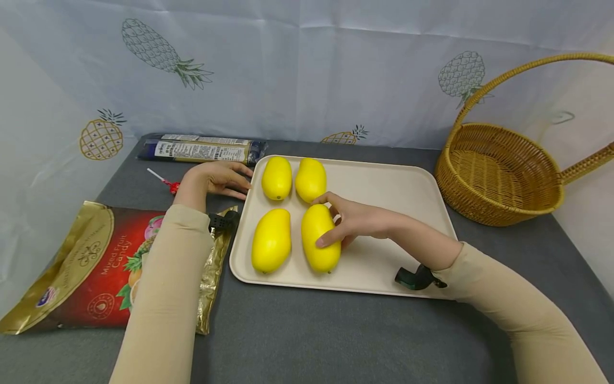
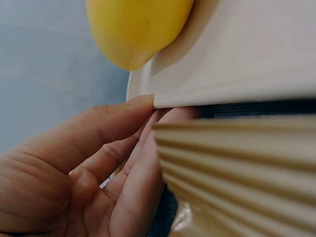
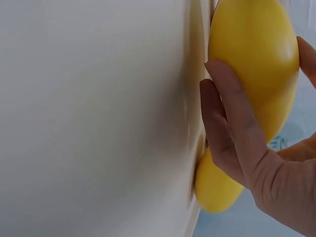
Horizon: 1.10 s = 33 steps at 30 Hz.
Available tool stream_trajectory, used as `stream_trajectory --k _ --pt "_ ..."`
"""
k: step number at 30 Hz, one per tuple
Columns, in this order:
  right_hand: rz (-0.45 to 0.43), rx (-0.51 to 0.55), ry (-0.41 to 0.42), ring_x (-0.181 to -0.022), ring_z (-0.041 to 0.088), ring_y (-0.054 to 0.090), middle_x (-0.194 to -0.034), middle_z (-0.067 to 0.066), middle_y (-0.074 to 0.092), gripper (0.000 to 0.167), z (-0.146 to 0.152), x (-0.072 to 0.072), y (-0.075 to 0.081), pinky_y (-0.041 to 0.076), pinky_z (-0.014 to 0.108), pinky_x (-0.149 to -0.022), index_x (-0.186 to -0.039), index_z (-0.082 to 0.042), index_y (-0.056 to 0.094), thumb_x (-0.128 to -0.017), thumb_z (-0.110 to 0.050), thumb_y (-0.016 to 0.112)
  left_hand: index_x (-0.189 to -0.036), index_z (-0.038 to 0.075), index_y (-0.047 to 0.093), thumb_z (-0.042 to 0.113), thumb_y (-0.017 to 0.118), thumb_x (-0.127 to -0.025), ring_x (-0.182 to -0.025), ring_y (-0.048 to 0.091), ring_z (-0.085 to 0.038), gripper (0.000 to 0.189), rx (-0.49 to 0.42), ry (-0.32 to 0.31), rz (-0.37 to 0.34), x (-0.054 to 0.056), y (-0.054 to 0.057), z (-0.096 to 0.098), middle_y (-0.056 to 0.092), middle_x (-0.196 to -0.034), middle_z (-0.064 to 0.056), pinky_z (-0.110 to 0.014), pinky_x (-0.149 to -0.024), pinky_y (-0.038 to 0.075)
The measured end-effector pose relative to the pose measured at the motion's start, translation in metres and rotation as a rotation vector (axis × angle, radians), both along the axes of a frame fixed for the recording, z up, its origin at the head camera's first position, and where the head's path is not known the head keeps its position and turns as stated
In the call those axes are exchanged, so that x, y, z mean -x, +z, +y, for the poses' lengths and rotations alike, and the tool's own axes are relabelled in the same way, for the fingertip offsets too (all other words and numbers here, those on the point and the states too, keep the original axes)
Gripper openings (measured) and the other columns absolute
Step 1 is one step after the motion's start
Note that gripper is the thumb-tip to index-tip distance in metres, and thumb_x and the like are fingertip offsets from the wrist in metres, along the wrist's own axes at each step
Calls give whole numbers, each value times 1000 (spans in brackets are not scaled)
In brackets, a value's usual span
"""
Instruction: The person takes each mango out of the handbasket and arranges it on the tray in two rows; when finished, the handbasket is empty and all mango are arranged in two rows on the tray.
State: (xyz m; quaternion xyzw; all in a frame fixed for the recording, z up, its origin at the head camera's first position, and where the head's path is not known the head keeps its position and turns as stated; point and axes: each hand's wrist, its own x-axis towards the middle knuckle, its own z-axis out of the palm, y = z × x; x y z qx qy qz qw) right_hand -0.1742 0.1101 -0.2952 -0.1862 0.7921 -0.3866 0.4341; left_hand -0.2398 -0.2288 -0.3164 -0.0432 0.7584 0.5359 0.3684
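Four yellow mangoes lie in two rows on a cream tray [image 1: 384, 181]. My right hand [image 1: 357, 221] grips the near right mango [image 1: 320, 240], thumb on top and fingers round its far side; the right wrist view shows the same mango [image 3: 254, 59] between thumb and fingers. Beside it sits the near left mango [image 1: 271, 241]. Farther back are another mango [image 1: 276, 177] and one more mango [image 1: 310, 180]. At the tray's left edge, my left hand [image 1: 218, 178] pinches the rim, its thumb against the edge and its fingers below, as the left wrist view shows.
A red and gold candy bag [image 1: 115, 261] lies at left, partly under the left forearm. Behind it are a red lollipop [image 1: 171, 186] and a long dark blue packet [image 1: 201, 149]. A wicker basket [image 1: 499, 202] with a tall handle stands right of the tray.
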Motion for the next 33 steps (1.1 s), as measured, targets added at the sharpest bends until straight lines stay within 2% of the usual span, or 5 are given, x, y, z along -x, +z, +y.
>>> stream_trajectory --k 9,15,22,33 --pt "-34 -11 -3 -104 26 62 -138 19 35 83 -4 -3 -4 66 37 -82 -144 -21 25 -82 -31 80 -152 6 25 8 57 -100 -95 68 -12 62 0 1 -1 1 0 0 54 -124 -9 -29 -96 62" --pt "-34 -17 -13 -101 25 64 -136 19 39 86 -5 -4 -6 67 37 -80 -147 -21 23 -83 -35 79 -152 6 25 8 57 -100 -94 69 -12 61 -4 6 -4 1 0 1 55 -122 -8 -29 -95 62" --pt "-20 -30 -25 -107 23 62 -137 14 42 90 -10 -6 -6 67 36 -78 -150 -20 20 -83 -38 78 -152 6 25 8 57 -99 -94 69 -12 62 0 10 -1 1 1 2 54 -123 -9 -29 -95 63" --pt "-8 -37 -39 -106 22 63 -134 10 47 88 -13 -7 -9 67 36 -78 -149 -19 23 -83 -39 78 -153 6 25 8 58 -99 -93 69 -12 62 3 14 -10 0 1 2 55 -122 -8 -30 -96 62"
